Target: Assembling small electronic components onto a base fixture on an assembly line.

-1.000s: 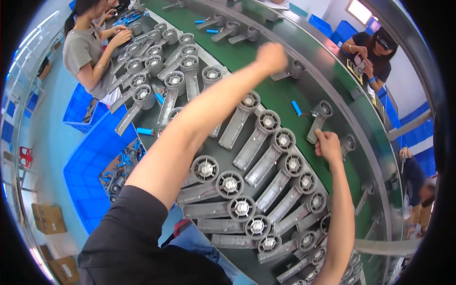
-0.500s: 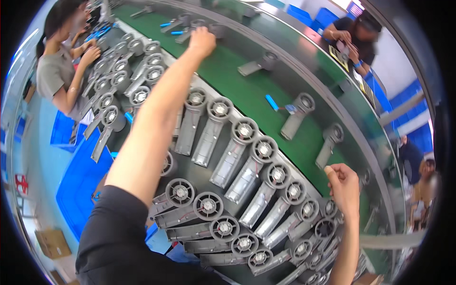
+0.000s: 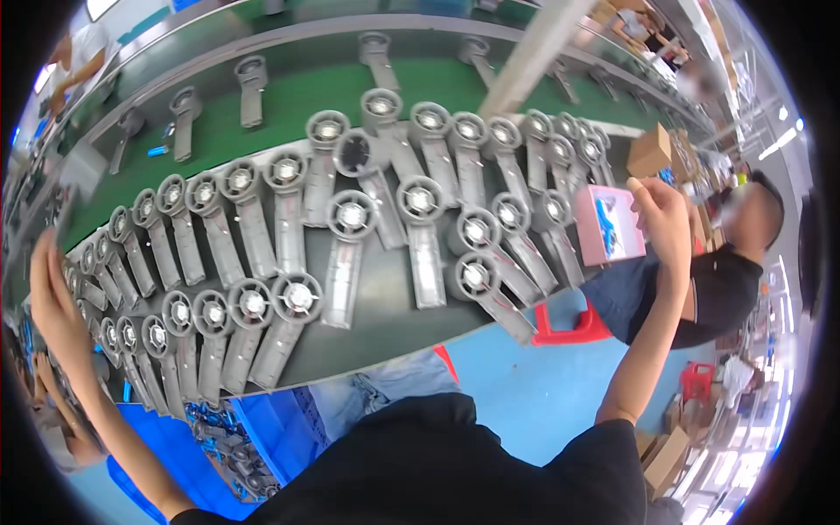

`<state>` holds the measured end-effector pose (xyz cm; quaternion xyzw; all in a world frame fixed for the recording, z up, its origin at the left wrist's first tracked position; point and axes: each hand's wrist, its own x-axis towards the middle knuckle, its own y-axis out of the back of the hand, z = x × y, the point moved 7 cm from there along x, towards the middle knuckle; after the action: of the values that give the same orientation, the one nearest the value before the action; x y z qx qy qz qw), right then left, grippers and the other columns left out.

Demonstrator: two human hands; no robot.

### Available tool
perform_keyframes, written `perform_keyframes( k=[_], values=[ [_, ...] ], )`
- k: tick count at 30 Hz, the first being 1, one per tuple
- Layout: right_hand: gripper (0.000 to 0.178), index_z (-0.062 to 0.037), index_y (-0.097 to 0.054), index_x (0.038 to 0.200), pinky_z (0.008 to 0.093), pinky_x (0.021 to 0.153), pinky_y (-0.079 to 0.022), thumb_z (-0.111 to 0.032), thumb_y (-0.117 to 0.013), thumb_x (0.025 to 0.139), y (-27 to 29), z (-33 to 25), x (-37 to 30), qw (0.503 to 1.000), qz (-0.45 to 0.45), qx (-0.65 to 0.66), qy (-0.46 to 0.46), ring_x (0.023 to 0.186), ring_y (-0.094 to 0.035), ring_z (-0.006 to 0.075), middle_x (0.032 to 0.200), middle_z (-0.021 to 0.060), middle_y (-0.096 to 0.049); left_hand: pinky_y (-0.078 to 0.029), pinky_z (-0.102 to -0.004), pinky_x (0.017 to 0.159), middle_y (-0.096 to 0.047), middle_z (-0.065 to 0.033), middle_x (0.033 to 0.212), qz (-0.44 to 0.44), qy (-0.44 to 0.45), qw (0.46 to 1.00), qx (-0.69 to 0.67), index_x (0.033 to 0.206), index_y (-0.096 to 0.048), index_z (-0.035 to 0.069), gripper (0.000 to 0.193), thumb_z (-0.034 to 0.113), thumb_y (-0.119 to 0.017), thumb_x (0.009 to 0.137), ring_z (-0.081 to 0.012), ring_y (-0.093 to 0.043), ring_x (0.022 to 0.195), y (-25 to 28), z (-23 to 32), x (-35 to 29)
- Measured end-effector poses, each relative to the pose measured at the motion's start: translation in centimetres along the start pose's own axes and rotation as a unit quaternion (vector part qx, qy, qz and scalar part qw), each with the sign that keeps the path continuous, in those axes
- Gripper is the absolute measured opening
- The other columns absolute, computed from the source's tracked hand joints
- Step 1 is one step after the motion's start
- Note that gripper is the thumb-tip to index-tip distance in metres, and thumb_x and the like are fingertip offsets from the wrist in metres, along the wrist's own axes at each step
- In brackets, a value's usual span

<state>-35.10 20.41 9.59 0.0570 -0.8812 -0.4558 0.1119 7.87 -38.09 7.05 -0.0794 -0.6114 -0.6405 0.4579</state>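
Observation:
My left hand [image 3: 59,302] is at the far left edge of the bench, its fingers stretched upward. The fingertips come close to a blurred grey part, and I cannot see a grip on it. On the right, my right hand [image 3: 667,223] is raised beside an open pink box [image 3: 588,229] with blue pieces inside. Its thumb and fingers are pinched together; anything between them is too small to make out. Between my hands, several grey handheld fan housings [image 3: 350,219] with round heads and long handles lie in rows on the dark bench [image 3: 385,328].
Behind the rows runs a green conveyor belt [image 3: 297,96] carrying more fan housings and a blue cylinder [image 3: 157,151]. A pale post [image 3: 534,61] rises there. A cardboard box [image 3: 649,150] stands far right. A seated person [image 3: 726,289] is close on the right; blue bins [image 3: 280,429] are below the bench.
The view has swung to the right. My left hand has left the housings on the belt and is now at the far left; my pinched right hand is now beside the pink box.

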Motion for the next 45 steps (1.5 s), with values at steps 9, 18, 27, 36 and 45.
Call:
perform_keyframes(
  k=[9, 18, 27, 36, 45],
  values=[
    [0.03, 0.0028, -0.071, 0.087, 0.0318, 0.06, -0.054, -0.027, -0.067, 0.083, -2.2, 21.3, 8.3, 0.982, 0.022, -0.185, -0.043, 0.055, -0.068, 0.02, 0.07, 0.0121, -0.069, -0.056, -0.0392, 0.088, -0.065, -0.026, 0.11, -0.106, -0.17, 0.965, -0.168, 0.104, -0.062, -0.013, 0.026, -0.011, -0.069, 0.079, -0.0372, -0.067, 0.101, 0.1, 31.6, -13.6],
    [0.027, -0.0064, -0.073, 0.097, 0.0429, 0.082, -0.053, -0.028, -0.067, 0.082, -3.3, 18.5, 6.6, 0.964, 0.175, -0.201, 0.021, 0.091, -0.068, 0.0373, 0.096, 0.0195, -0.071, -0.057, -0.0384, 0.085, -0.066, -0.0228, 0.107, -0.059, -0.113, 0.975, -0.181, 0.097, -0.065, -0.012, 0.02, -0.008, -0.07, 0.078, -0.0349, -0.068, 0.099, -6.3, 33.9, -20.3],
    [0.022, 0.0027, -0.068, 0.11, 0.0219, 0.073, -0.048, -0.007, -0.065, 0.091, -1.3, 2.1, -8.1, 0.96, 0.154, 0.2, 0.124, 0.085, -0.061, 0.0081, 0.095, 0.0048, -0.068, -0.047, -0.0426, 0.094, -0.064, -0.0162, 0.114, -0.109, -0.065, 0.97, -0.206, 0.103, -0.066, -0.003, 0.037, 0.011, -0.08, 0.072, -0.0359, -0.06, 0.109, -7.6, 34.0, -20.3],
    [0.02, 0.0004, -0.066, 0.105, 0.019, 0.049, -0.043, 0.001, -0.067, 0.085, -17.7, -10.0, -18.6, 0.774, -0.266, 0.57, 0.081, 0.057, -0.057, 0.0072, 0.084, 0.0068, -0.069, -0.04, -0.0406, 0.103, -0.052, -0.0233, 0.136, -0.145, 0.135, 0.732, -0.652, 0.139, -0.044, -0.007, 0.066, 0.03, -0.067, 0.089, -0.0309, -0.054, 0.123, -8.0, 29.5, -16.5],
    [0.019, -0.0002, -0.065, 0.11, 0.0174, 0.051, -0.04, -0.009, -0.059, 0.094, -20.1, -7.5, -19.0, 0.859, -0.222, 0.457, 0.063, 0.057, -0.053, 0.0039, 0.088, 0.0059, -0.07, -0.053, -0.03, 0.076, -0.066, -0.0118, 0.105, -0.118, 0.318, 0.618, -0.71, 0.115, -0.063, -0.002, 0.022, 0.005, -0.054, 0.096, -0.0158, -0.066, 0.084, -8.7, 25.7, -18.4]
  ],
)
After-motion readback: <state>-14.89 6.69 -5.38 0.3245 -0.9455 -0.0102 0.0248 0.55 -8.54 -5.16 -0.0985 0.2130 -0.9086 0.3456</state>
